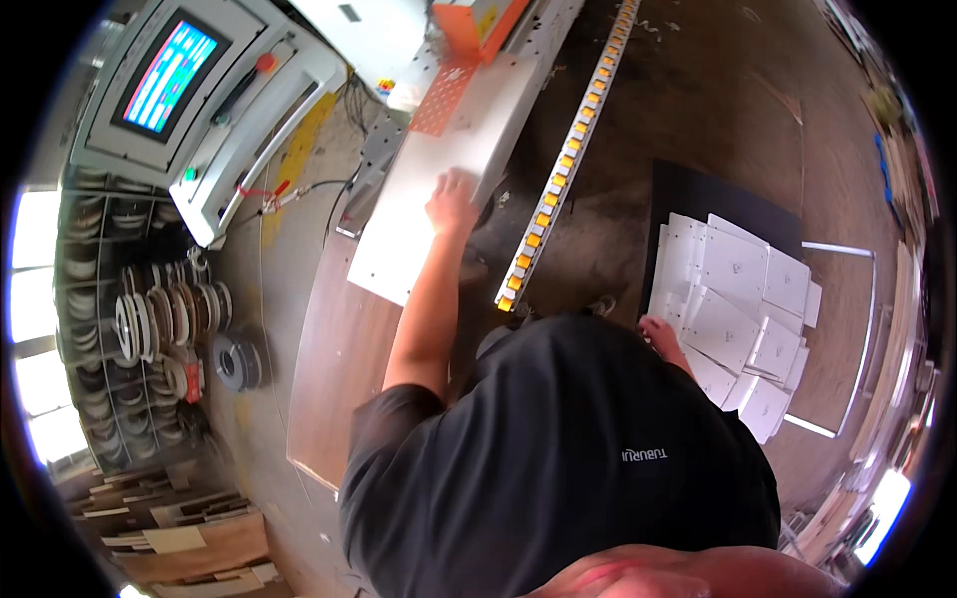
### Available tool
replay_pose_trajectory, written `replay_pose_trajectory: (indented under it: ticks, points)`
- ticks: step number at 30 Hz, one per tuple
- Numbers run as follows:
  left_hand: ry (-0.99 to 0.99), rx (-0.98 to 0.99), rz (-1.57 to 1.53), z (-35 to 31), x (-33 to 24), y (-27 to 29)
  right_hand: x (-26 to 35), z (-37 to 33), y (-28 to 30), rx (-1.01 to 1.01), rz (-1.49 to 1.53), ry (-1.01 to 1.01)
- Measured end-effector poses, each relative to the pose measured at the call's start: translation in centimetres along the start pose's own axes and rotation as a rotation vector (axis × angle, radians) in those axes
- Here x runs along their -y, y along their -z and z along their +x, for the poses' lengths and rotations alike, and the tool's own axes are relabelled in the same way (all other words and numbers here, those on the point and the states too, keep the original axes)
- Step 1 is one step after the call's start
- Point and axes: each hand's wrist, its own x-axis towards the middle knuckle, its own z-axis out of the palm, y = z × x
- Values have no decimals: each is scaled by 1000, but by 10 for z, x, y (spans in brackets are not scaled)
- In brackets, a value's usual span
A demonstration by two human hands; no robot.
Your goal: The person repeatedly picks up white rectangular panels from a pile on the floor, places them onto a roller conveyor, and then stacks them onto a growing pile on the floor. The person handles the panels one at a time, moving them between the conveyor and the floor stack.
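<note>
Beneath the fingers of the left hand (452,207), a long white board (394,244) is lying slantwise, its near end overlapping a brown wood-grain surface (329,369). Those fingers are resting on the board near its right edge, slightly bent and a little apart. Beyond them, at the board's far end, an orange perforated plate (445,100) is sitting below an orange machine housing (480,28).

To the right of the left fingers, a slanting rail with yellow rollers (548,199) is running between the two hands. Farther right, the fingers of the right hand (666,344) are reaching the left edge of a pile of small white panels (733,261); they are showing too small, as far as I can judge, so I cannot tell whether they are pinching a panel or only touching one. Beyond and to the right of these fingers, the panels are overlapping on a black sheet (683,189).

Well to the left of the left fingers, a grey console (100,135) is displaying a lit screen (169,77), and narrow rolls (164,317) are standing near a rack.
</note>
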Motion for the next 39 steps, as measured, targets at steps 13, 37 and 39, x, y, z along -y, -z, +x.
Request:
replay_pose_trajectory:
  ticks: [13,37,39]
  points:
    - [794,-853,-1309,-1,287,27,4,-17,-28,73,-95,118]
    - [-129,-315,-1142,-28,68,230,-91,-84,-42,-124,176,125]
    - [-94,-25,-937,-29,2,175,-109,-93,-36,-160,266,86]
